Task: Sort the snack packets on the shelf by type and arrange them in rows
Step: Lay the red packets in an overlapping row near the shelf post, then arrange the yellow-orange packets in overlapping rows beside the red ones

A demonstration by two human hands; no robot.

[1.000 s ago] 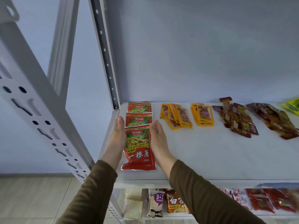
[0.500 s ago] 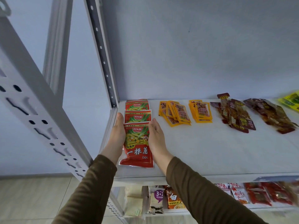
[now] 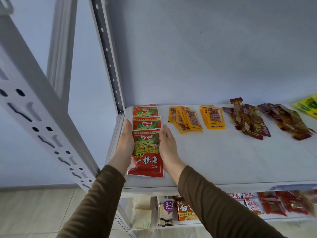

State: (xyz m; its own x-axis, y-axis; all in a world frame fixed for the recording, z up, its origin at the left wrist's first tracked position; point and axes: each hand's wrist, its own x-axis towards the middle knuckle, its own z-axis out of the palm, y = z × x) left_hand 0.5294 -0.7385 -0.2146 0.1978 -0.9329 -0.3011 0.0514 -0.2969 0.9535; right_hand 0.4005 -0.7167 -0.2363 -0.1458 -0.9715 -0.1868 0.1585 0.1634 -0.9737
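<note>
A row of red snack packets [image 3: 147, 152] runs front to back at the left end of the white shelf [image 3: 223, 162], each overlapping the one behind. My left hand [image 3: 126, 141] lies flat against the row's left side, fingers straight. On the other side, my right hand [image 3: 167, 145] presses the row's right edge with straight fingers. Further right lie two piles of yellow packets [image 3: 187, 120] [image 3: 213, 117], then dark brown packets [image 3: 248, 121] [image 3: 288, 122], and yellow-green packets [image 3: 308, 105] at the frame's right edge.
A grey perforated upright [image 3: 109, 66] stands at the shelf's back left corner, and another slants across the left foreground [image 3: 34, 109]. The lower shelf [image 3: 283, 219] holds more snack packets. A plain wall is behind.
Both hands stay on the two sides of the red row, nearly still. The view has shifted slightly, so the shelf sits a little lower and left in the frame.
</note>
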